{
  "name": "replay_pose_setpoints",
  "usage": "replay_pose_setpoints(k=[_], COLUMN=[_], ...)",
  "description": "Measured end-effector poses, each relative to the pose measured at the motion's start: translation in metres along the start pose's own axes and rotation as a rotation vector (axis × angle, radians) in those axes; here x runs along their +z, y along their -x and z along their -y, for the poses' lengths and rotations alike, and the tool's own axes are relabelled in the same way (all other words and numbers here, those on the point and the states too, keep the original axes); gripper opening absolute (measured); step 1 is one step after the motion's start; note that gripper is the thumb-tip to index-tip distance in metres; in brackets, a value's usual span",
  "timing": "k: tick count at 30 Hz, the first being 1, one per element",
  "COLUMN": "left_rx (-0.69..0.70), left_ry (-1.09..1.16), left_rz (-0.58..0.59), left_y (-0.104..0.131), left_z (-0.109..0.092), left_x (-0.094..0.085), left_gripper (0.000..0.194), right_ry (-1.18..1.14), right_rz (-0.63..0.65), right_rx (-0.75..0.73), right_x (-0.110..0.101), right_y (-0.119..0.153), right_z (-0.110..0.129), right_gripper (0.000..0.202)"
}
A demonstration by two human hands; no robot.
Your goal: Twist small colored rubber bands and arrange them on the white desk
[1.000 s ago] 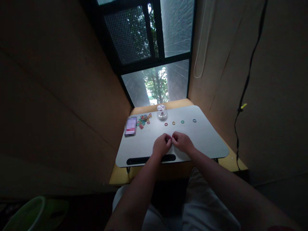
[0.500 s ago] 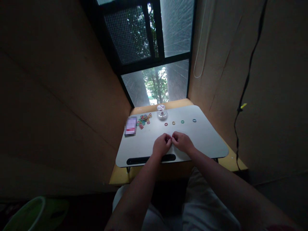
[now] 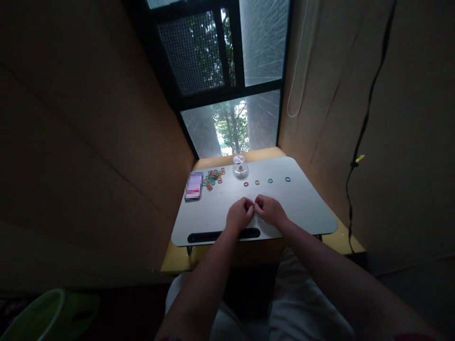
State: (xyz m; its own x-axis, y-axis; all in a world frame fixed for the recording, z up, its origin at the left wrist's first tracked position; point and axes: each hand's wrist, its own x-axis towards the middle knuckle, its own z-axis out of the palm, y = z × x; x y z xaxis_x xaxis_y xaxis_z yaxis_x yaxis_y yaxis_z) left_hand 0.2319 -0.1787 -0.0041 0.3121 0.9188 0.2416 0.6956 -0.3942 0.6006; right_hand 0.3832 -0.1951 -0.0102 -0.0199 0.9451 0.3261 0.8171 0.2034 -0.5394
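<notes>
My left hand (image 3: 240, 214) and my right hand (image 3: 269, 210) meet over the front middle of the white table (image 3: 302, 208). Both are closed, with the fingertips pinched close together. Whatever lies between them is too small and hidden to name. Beyond the hands is a spaced row of small coloured rings, like hair ties: a red ring (image 3: 246, 183), a yellow ring (image 3: 257, 182), a green ring (image 3: 270, 180) and a blue ring (image 3: 287, 179). To the left lies a loose pile of similar rings (image 3: 214, 176) in mixed colours.
A clear round container (image 3: 241, 167) stands at the table's back. A phone (image 3: 194, 186) with a blurred screen lies at the left edge. The black slot (image 3: 206, 236) runs along the front. Walls close in on both sides; a black cable (image 3: 366, 113) hangs at right.
Both hands stay pinched together in nearly the same place. The view has shifted very slightly; the rings, container and phone rest where they were.
</notes>
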Motion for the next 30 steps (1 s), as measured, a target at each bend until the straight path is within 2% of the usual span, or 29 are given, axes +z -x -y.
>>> replay_pose_setpoints(k=[30], left_rx=[0.006], left_ry=[0.005], left_rz=[0.001], left_y=[0.0010], left_z=[-0.0026], left_x=[-0.0018], left_gripper=[0.013], right_ry=[0.006], right_rz=[-0.015], right_rx=[-0.010], right_x=[-0.0008], right_y=[0.0009], right_z=[0.0008], right_gripper=[0.013])
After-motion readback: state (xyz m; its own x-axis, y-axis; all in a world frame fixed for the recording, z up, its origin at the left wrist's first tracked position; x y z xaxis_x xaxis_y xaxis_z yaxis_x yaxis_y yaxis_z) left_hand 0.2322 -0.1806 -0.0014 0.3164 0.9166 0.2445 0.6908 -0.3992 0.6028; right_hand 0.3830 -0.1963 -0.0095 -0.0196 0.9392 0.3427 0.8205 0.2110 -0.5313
